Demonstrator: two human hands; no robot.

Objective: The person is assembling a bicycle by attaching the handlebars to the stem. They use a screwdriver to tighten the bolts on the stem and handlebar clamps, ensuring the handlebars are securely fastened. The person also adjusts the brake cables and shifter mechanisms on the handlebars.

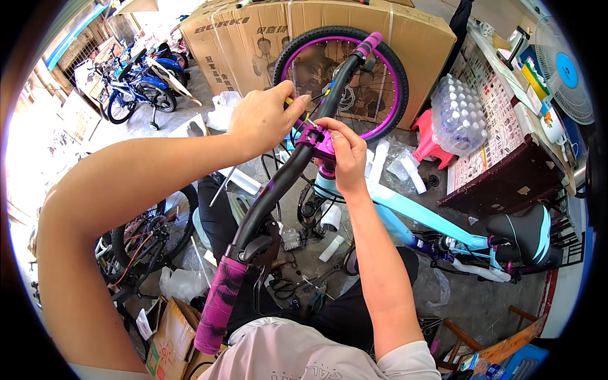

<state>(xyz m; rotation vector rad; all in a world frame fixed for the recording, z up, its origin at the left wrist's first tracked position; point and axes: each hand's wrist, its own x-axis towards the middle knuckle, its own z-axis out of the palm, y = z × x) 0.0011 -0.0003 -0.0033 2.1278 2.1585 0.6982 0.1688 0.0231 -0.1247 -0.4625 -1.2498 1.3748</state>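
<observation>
Magenta and black, a handlebar grip (221,304) angles through the lower left of centre, closest to the person. Farther up the black handlebar (272,189), at mid-frame, the right hand (348,158) has its fingers pinching the magenta stem clamp (325,147); the left hand (263,120) curls just beside it, whether pinching anything hard to tell. Work at the clamp appears to be the step in hand; the next move would call for a steady, square bar. Beyond, the bicycle's light-blue frame (424,212) stretches right, while a magenta-rimmed wheel (347,100) stands before a cardboard carton (221,57) at top.
</observation>
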